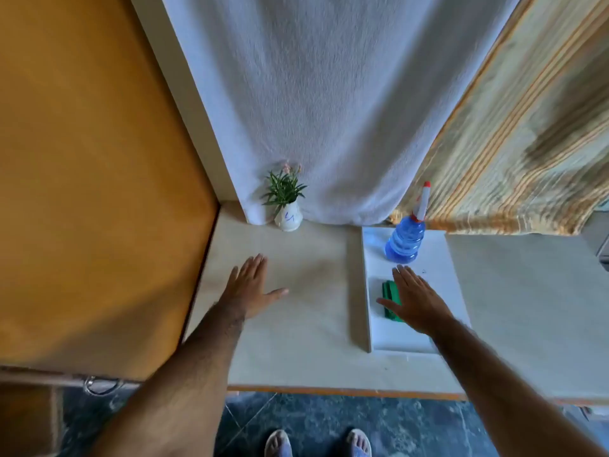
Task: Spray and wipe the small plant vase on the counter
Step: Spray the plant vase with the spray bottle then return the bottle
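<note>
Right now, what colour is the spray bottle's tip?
Red, on the spray bottle, which is blue with a white neck; the head view shows it.

A white textured curtain (329, 103) hangs beyond the fingers, a striped orange-beige curtain (514, 143) to its right, an ochre wooden panel (92, 159) left, dark marbled floor (329, 423) below.

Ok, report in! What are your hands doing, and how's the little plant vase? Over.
Left hand open, flat over counter. Right hand open, over green cloth. Plant vase upright, untouched, by white curtain. Blue spray bottle on white tray; path clear.
</note>
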`<state>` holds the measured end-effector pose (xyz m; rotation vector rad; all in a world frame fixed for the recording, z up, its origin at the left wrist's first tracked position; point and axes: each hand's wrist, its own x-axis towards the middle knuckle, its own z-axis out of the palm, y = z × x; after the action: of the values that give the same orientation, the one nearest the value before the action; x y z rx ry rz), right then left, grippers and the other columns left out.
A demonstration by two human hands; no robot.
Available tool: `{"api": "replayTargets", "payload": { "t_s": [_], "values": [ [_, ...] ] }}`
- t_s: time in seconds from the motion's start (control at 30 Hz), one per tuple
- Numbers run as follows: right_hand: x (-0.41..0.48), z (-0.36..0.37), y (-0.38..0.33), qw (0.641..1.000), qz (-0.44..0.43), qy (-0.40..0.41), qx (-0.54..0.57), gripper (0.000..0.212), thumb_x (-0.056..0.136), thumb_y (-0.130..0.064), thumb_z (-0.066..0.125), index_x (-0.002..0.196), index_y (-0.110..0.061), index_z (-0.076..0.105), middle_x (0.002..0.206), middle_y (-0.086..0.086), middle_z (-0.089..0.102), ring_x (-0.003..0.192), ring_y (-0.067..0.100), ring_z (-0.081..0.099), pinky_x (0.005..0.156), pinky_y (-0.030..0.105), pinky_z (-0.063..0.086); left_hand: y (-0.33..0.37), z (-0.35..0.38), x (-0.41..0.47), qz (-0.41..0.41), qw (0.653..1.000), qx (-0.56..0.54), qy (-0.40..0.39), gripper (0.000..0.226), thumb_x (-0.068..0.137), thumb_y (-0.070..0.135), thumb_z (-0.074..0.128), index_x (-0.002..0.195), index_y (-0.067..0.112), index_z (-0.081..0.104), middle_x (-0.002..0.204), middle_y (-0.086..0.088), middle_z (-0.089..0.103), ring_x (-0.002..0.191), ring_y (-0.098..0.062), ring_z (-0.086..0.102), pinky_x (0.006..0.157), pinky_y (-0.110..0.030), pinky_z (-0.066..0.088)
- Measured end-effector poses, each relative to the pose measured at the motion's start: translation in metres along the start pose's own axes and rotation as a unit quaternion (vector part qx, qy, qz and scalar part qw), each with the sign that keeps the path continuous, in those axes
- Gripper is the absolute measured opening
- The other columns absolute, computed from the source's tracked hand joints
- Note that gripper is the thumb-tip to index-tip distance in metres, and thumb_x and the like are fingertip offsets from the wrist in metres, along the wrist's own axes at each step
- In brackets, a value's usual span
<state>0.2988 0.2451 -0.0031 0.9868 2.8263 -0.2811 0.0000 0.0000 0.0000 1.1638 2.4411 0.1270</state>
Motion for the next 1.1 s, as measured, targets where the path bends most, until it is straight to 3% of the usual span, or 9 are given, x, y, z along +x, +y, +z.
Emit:
{"api": "replayTargets", "payload": {
  "t_s": [0.2,0.33,0.5,0.6,0.7,0.8,0.87,1.0,1.1],
  "values": [
    [-0.021,0.05,-0.009,0.998,0.032,-0.055,0.009,0.099,0.094,-0.07,0.039,0.158,-0.001,0.011,0.168,0.016,0.007,0.154,0.026,0.006,0.125,0.039,0.009,-0.015,0.051,-0.011,-0.012,0.998,0.014,-0.058,0.096,0.093,0.073,0.036,0.159,0.014,-0.002,0.169,-0.002,-0.01,0.154,-0.018,-0.007,0.124,-0.046,0.0],
    [-0.026,0.064,-0.015,0.998,0.041,-0.04,0.0,0.1,0.094,-0.072,0.034,0.158,-0.002,0.002,0.168,0.013,-0.004,0.154,0.024,-0.005,0.125,0.038,0.0,-0.026,0.078,-0.015,-0.004,0.999,0.032,-0.035,0.097,0.093,0.072,0.034,0.158,0.011,-0.004,0.168,-0.008,-0.013,0.154,-0.024,-0.004,0.123,-0.049,0.009],
    [-0.029,0.079,-0.018,0.999,0.051,-0.017,-0.008,0.1,0.089,-0.075,0.019,0.156,-0.005,-0.008,0.164,0.008,-0.015,0.153,0.023,-0.012,0.125,0.037,-0.005,-0.033,0.103,-0.014,-0.007,0.998,0.065,-0.001,0.112,0.072,0.087,-0.01,0.157,0.013,-0.011,0.164,-0.005,-0.02,0.153,-0.022,-0.014,0.124,-0.053,-0.002],
    [-0.028,0.084,-0.018,0.998,0.056,-0.015,0.015,0.096,0.092,-0.074,0.021,0.156,-0.008,-0.008,0.164,0.007,-0.015,0.153,0.021,-0.013,0.125,0.037,-0.004,-0.036,0.113,-0.013,-0.011,0.998,0.065,0.018,0.11,0.074,0.085,-0.015,0.157,0.013,-0.008,0.166,-0.004,-0.014,0.153,-0.021,-0.013,0.123,-0.055,-0.003],
    [-0.018,0.071,-0.016,0.992,0.09,0.033,0.081,0.09,0.095,-0.07,0.033,0.157,-0.005,0.023,0.165,0.013,0.022,0.152,0.027,0.018,0.124,0.041,0.015,-0.039,0.117,-0.011,-0.009,0.998,0.055,0.023,0.108,0.076,0.086,-0.01,0.157,0.014,-0.008,0.166,-0.004,-0.013,0.153,-0.021,-0.014,0.123,-0.055,-0.003],
    [0.012,0.037,-0.009,0.959,0.152,0.177,0.159,0.077,0.093,-0.062,0.05,0.139,0.0,0.051,0.14,0.022,0.053,0.131,0.037,0.044,0.109,0.05,0.036,-0.041,0.119,-0.008,0.0,0.999,0.048,0.024,0.108,0.076,0.087,-0.009,0.155,0.014,-0.012,0.165,-0.004,-0.017,0.151,-0.02,-0.017,0.123,-0.055,-0.006],
    [0.041,0.012,0.001,0.918,0.195,0.244,0.244,0.077,0.09,-0.049,0.067,0.143,0.002,0.044,0.144,0.025,0.048,0.135,0.039,0.04,0.112,0.05,0.033,-0.042,0.12,-0.007,0.006,0.999,0.039,0.023,0.106,0.078,0.086,-0.003,0.154,0.013,-0.013,0.165,-0.005,-0.018,0.151,-0.021,-0.017,0.122,-0.055,-0.007],
    [0.098,-0.038,0.024,0.845,0.219,0.276,0.402,0.107,0.078,-0.049,0.083,0.156,-0.01,0.022,0.16,0.013,0.033,0.146,0.027,0.031,0.12,0.042,0.027,-0.043,0.123,-0.006,0.006,0.999,0.044,0.023,0.103,0.082,0.085,0.001,0.155,0.012,-0.013,0.166,-0.006,-0.015,0.152,-0.021,-0.015,0.123,-0.056,-0.006],
    [0.125,-0.061,0.031,0.831,0.182,0.249,0.463,0.101,0.073,-0.035,0.09,0.154,-0.02,0.031,0.134,0.006,0.057,0.113,0.017,0.06,0.097,0.034,0.051,-0.045,0.124,-0.007,0.008,0.998,0.048,0.037,0.102,0.084,0.084,0.002,0.156,0.012,-0.006,0.167,-0.006,-0.009,0.153,-0.021,-0.01,0.123,-0.056,-0.003]
  ]
}}
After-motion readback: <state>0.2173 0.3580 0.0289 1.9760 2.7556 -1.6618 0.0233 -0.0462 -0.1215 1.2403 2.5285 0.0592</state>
